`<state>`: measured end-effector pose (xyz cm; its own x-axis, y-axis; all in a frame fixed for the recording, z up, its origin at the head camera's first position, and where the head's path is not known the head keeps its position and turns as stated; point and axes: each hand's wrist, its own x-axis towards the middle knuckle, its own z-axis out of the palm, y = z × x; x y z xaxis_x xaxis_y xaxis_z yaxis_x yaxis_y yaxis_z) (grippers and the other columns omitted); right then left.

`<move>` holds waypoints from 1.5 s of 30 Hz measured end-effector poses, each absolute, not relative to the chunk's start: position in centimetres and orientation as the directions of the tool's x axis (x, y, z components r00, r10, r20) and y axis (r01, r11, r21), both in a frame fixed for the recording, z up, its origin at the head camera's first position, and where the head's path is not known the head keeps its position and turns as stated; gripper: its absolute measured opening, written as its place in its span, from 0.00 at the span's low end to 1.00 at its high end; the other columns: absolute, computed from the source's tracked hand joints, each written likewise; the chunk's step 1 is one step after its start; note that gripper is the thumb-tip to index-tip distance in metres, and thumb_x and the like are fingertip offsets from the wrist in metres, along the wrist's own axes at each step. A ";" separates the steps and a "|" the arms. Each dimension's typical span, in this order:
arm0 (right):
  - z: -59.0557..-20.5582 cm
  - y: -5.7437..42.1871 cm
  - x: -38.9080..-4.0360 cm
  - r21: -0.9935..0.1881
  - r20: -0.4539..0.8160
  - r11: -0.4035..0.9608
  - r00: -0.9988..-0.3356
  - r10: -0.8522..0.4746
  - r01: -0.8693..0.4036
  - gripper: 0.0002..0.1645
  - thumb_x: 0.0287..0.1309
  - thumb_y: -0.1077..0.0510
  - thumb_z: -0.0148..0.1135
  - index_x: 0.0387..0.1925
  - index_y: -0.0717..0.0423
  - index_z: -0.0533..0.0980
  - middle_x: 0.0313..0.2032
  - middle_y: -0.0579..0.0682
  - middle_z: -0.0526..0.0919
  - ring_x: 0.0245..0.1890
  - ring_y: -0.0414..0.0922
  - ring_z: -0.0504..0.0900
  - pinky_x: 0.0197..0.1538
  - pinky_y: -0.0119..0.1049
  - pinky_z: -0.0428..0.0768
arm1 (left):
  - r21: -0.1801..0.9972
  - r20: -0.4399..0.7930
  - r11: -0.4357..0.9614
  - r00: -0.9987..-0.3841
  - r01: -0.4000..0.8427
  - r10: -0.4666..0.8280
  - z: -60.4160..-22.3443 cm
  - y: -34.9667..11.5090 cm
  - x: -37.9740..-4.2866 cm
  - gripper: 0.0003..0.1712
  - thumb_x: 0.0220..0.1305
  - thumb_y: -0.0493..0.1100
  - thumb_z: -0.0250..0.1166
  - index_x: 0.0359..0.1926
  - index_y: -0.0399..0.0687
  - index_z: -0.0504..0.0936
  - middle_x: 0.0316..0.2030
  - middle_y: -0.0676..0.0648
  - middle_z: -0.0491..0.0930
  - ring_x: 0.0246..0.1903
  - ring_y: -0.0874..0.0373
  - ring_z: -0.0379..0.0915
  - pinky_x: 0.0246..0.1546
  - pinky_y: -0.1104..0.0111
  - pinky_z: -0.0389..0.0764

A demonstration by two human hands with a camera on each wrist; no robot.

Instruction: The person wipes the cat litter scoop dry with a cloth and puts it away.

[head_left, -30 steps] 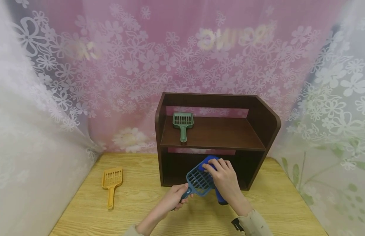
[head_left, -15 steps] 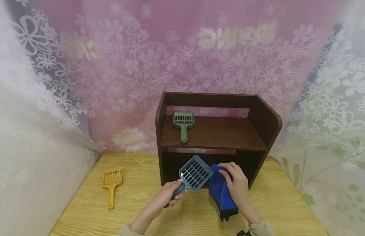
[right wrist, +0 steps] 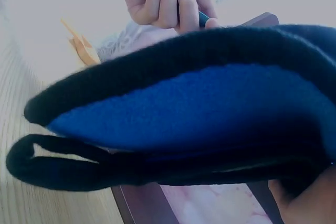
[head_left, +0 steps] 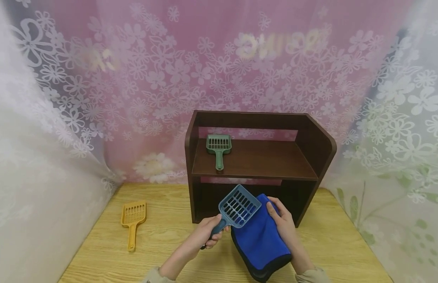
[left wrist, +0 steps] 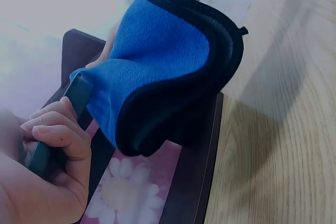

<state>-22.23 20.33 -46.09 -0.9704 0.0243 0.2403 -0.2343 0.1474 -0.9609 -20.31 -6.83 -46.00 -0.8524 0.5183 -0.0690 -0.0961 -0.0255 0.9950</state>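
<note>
A blue-grey slotted litter scoop (head_left: pixel 239 206) is held up by its handle in my left hand (head_left: pixel 207 231), with its head pointing up and right. My right hand (head_left: pixel 284 222) grips a blue cloth (head_left: pixel 262 239) with a black border near its upper edge. The cloth hangs down behind and right of the scoop's head, and blue shows through some slots. In the left wrist view the fingers curl round the scoop's handle (left wrist: pixel 80 95), and the cloth (left wrist: pixel 157 40) hides most of the right hand. The folded cloth (right wrist: pixel 199 108) fills much of the right wrist view.
A dark brown two-level shelf (head_left: pixel 256 161) stands behind the hands, with a green slotted scoop (head_left: pixel 219 151) on its upper board. On the left of the wooden table (head_left: pixel 162 259) lies a yellow slotted scoop (head_left: pixel 133 224). Flowered curtains (head_left: pixel 151 98) close off the back and sides.
The cloth has come off the scoop's upper right edge, dropped lower and opened out behind its head. The right hand first moved right and down. The left hand still holds the scoop, shifted slightly.
</note>
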 end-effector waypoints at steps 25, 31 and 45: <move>-45.4 18.7 -24.2 -0.965 0.184 0.192 -0.983 0.013 -0.178 0.21 0.78 0.49 0.51 0.63 0.55 0.74 0.48 0.48 0.82 0.45 0.38 0.80 0.50 0.30 0.76 | 0.991 -0.123 0.038 -0.783 -0.126 0.609 -46.5 -6.6 -19.9 0.29 0.82 0.57 0.44 0.40 0.37 0.78 0.17 0.56 0.59 0.12 0.67 0.46 0.13 0.76 0.51; -45.6 18.6 -23.8 -0.972 0.155 0.183 -0.988 0.022 -0.149 0.21 0.78 0.50 0.51 0.62 0.58 0.74 0.44 0.50 0.83 0.40 0.38 0.80 0.45 0.31 0.77 | 0.992 -0.122 0.051 -0.799 -0.114 0.588 -46.7 -6.8 -20.1 0.29 0.81 0.57 0.46 0.39 0.37 0.79 0.17 0.56 0.59 0.12 0.67 0.46 0.12 0.77 0.51; -45.9 18.8 -22.6 -0.968 0.182 0.180 -0.982 0.039 -0.173 0.20 0.78 0.54 0.52 0.60 0.64 0.74 0.46 0.50 0.83 0.40 0.34 0.81 0.44 0.28 0.81 | 0.995 -0.096 0.056 -0.849 -0.078 0.520 -46.6 -7.3 -20.8 0.28 0.82 0.56 0.44 0.39 0.39 0.79 0.17 0.56 0.60 0.12 0.67 0.48 0.13 0.76 0.53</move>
<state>-22.59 18.81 -45.88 -0.9825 0.0389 0.1823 -0.1726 0.1799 -0.9684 -20.78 -7.30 -46.61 -0.8488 0.5199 -0.0960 -0.0784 0.0557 0.9954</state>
